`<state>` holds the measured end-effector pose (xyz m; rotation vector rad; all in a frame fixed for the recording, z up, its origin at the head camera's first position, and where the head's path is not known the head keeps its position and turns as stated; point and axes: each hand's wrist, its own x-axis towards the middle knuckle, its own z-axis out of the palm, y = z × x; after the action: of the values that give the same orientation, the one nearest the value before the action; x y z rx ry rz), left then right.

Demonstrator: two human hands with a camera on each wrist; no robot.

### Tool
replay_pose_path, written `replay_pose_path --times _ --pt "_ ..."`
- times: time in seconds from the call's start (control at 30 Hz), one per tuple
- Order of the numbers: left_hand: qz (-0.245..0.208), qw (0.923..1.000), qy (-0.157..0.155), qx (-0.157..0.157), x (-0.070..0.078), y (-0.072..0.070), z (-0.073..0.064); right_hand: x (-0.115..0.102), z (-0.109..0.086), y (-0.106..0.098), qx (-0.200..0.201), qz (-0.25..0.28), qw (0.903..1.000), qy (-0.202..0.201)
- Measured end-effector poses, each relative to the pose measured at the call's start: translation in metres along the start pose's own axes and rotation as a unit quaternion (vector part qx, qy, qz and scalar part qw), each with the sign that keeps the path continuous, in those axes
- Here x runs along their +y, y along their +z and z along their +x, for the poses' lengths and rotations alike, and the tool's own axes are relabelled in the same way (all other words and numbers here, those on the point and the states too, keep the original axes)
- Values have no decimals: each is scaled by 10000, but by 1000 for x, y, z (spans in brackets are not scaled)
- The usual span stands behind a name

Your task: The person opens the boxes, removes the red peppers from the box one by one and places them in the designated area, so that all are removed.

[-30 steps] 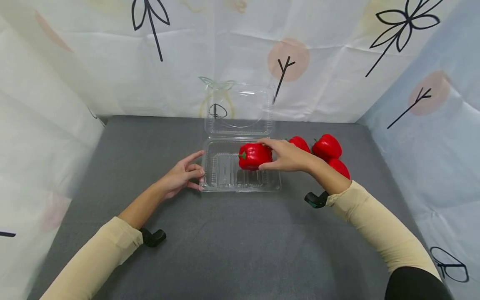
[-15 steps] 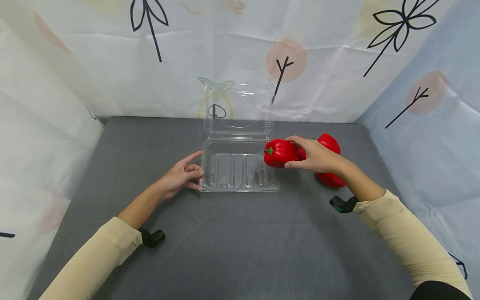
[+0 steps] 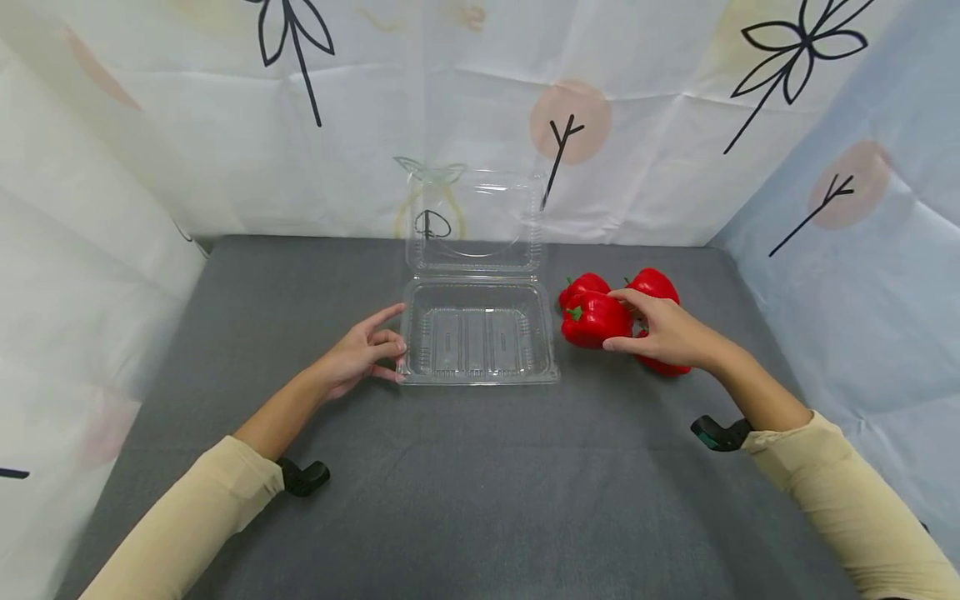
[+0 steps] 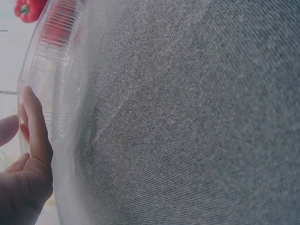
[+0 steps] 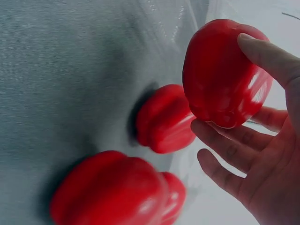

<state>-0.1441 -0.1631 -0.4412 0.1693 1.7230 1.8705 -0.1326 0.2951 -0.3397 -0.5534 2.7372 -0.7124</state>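
Note:
In the head view my right hand grips a shiny red bell pepper with a green stem, to the right of a clear plastic clamshell container. The right wrist view shows this bell pepper between thumb and fingers, raised above the table. Three more red bell peppers lie around that hand: one behind it, one at the back right, and one partly hidden under the hand. My left hand holds the container's left rim, with thumb and fingers on either side of the edge.
The container's lid stands open, leaning up toward the patterned cloth backdrop. A grey cloth-covered table lies under everything. Patterned cloth also hangs on the left and right sides.
My right hand has carried the bell pepper rightward from over the container to beside the other peppers. The left hand has stayed at the container's left rim.

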Motion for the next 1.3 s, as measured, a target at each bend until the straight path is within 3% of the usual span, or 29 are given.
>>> replay_pose_path --times 0.37,0.83,1.07,1.3 --pt "34 10000 -24 15 0 0 0 27 -17 29 337 555 9975 261" --pt "133 9999 -8 46 -2 0 0 30 -19 57 752 588 9952 237" --pt "69 10000 27 18 -2 1 0 32 -19 69 783 548 9939 558" --pt "61 10000 15 46 -3 0 2 31 -19 73 771 475 9939 623"
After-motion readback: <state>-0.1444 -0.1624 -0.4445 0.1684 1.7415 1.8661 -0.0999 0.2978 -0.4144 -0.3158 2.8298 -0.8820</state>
